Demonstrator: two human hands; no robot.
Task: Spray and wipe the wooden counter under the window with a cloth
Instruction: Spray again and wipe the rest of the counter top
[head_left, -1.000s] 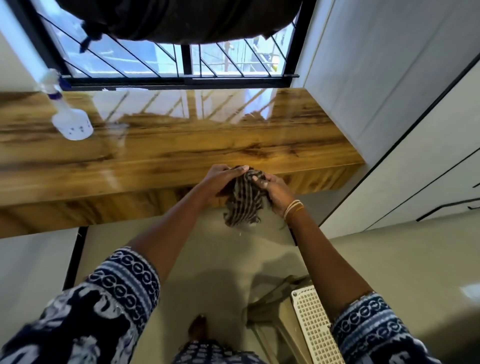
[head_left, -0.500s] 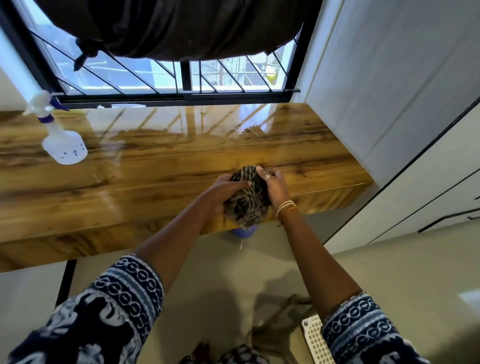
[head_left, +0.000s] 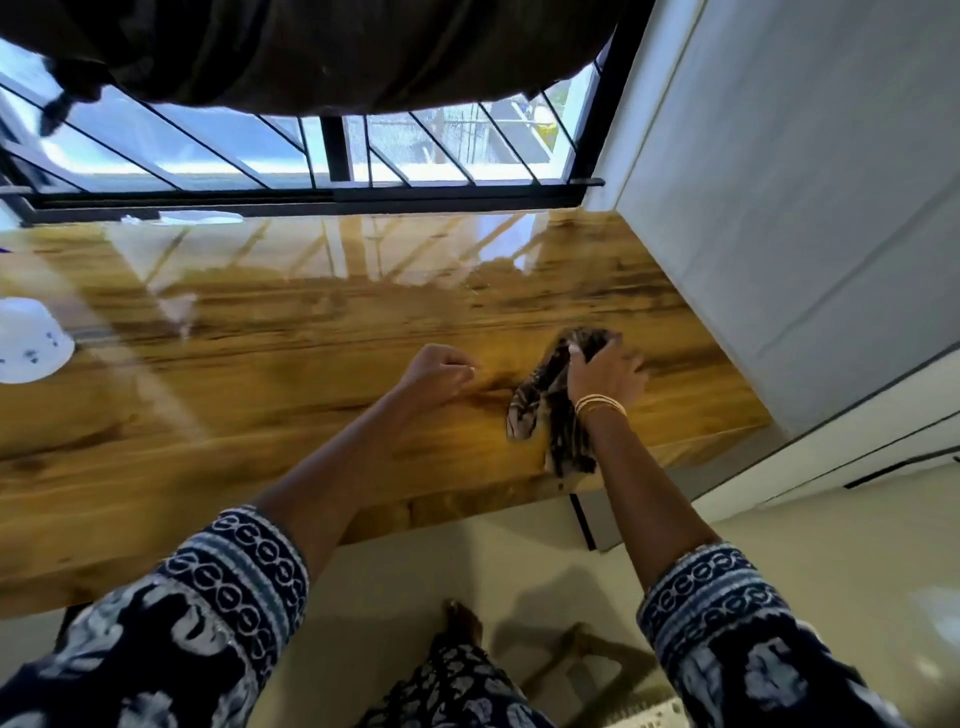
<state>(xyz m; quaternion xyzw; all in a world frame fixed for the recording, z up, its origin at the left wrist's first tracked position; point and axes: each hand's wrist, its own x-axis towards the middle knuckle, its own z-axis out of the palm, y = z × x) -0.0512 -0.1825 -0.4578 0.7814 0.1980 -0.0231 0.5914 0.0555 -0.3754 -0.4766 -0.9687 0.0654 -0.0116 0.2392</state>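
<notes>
Gripping the bunched cloth (head_left: 550, 395) on the counter (head_left: 311, 332), right hand (head_left: 605, 371); left hand (head_left: 439, 371) clenched, empty; bottle (head_left: 28, 343) edge-cropped.

Your bench (head_left: 260, 364) is wood with bold brown and golden grain under a glossy, smooth finish that mirrors the window bars (head_left: 332, 150), which look like dark matt metal. Under your right hand (head_left: 605, 371) the cloth (head_left: 540, 400) is a soft, crumpled woven fabric in dark and pale stripes, dull beside the sheen of the wood, and thin shiny bangles (head_left: 600, 404) ring your wrist. At the left edge the spray bottle (head_left: 31, 345) looks like white, smooth plastic, and the wall (head_left: 779, 182) at the right is pale and matt.
</notes>
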